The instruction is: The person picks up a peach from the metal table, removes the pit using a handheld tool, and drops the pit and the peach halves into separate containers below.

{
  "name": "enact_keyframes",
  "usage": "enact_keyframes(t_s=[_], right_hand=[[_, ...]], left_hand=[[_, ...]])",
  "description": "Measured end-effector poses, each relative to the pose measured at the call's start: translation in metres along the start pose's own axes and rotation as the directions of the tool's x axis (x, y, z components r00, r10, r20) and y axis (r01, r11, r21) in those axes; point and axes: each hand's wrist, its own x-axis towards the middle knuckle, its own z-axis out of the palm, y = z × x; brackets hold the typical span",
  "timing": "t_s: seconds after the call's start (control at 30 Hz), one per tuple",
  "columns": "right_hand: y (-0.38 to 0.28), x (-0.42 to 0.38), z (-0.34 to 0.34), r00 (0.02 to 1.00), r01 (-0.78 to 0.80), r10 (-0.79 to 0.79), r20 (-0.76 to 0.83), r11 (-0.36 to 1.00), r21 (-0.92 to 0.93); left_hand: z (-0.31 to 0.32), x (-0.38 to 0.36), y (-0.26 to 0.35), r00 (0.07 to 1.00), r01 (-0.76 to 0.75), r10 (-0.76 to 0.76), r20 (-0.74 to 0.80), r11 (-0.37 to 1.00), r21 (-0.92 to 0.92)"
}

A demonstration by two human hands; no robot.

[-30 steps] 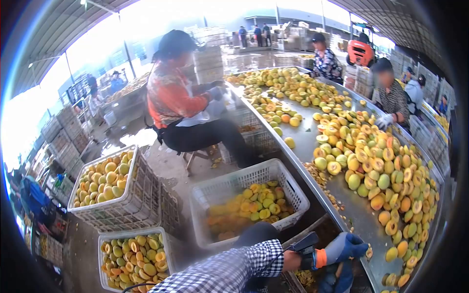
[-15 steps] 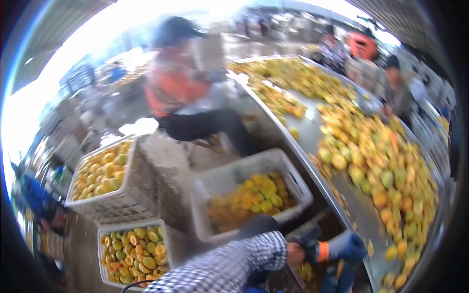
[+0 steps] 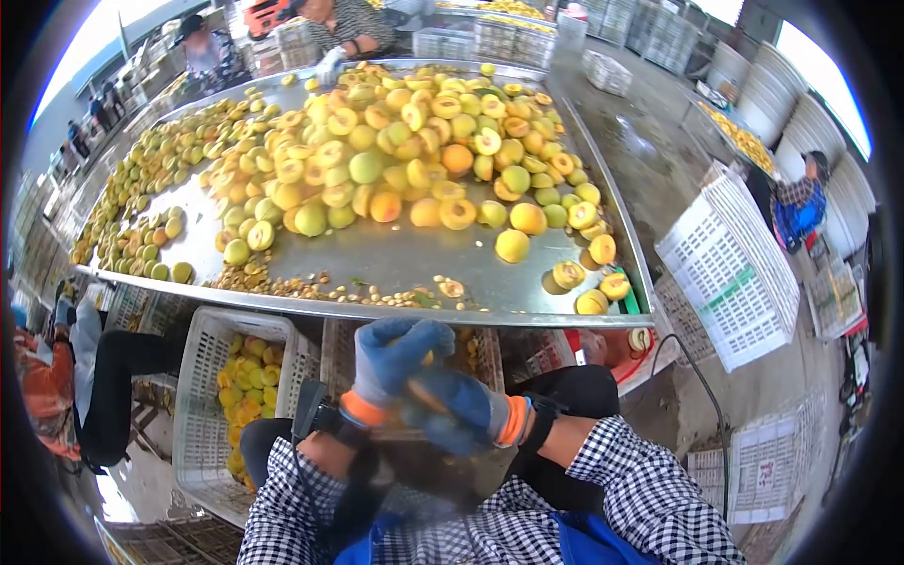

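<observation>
My left hand [image 3: 395, 353], in a blue-and-grey glove with an orange cuff, is closed over the near edge of the metal table [image 3: 377, 254]. A small yellow patch of fruit shows by its fingers. Just below and to the right, my right hand [image 3: 461, 410], gloved alike, has its fingers curled. A blurred brownish shape lies between the two hands; what it is I cannot make out. On the table beyond sits a large heap of yellow and green stone fruit [image 3: 364, 168], looking like peaches, many halved. Loose pits [image 3: 377, 295] lie along the near edge.
A white crate of fruit [image 3: 193, 414] stands left of my knees, and another crate [image 3: 341, 363] sits under the table edge. A red-rimmed container [image 3: 629, 348] is at the right, with a black cable [image 3: 706, 377] beside it. White crates [image 3: 730, 273] stand farther right. Co-workers sit around.
The view has swung right, from the crates and the seated co-worker to the table in front. My hands now show at the lower middle instead of the lower right.
</observation>
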Motion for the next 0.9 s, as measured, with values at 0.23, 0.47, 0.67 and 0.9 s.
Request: enact_keyframes(t_s=[0.23, 0.47, 0.67, 0.9], right_hand=[[0.001, 0.010, -0.031, 0.974, 0.223, -0.228, 0.008, 0.945, -0.240], [-0.021, 0.022, -0.045, 0.934, -0.006, -0.335, -0.121, 0.325, -0.946], [-0.048, 0.021, -0.044, 0.815, 0.076, -0.576, -0.065, 0.218, -0.973], [-0.111, 0.082, -0.085, 0.790, -0.425, -0.564, -0.238, -0.226, -0.876]], left_hand=[[0.007, 0.023, -0.003, 0.973, -0.010, 0.066, 0.223, 0.969, -0.247], [-0.043, 0.044, -0.009, 0.998, 0.053, -0.057, -0.002, 0.934, -0.353], [-0.089, 0.029, 0.001, 0.996, -0.064, 0.065, 0.065, 0.998, -0.023], [-0.040, 0.023, -0.009, 0.936, -0.325, 0.307, 0.173, 0.558, 0.763]])
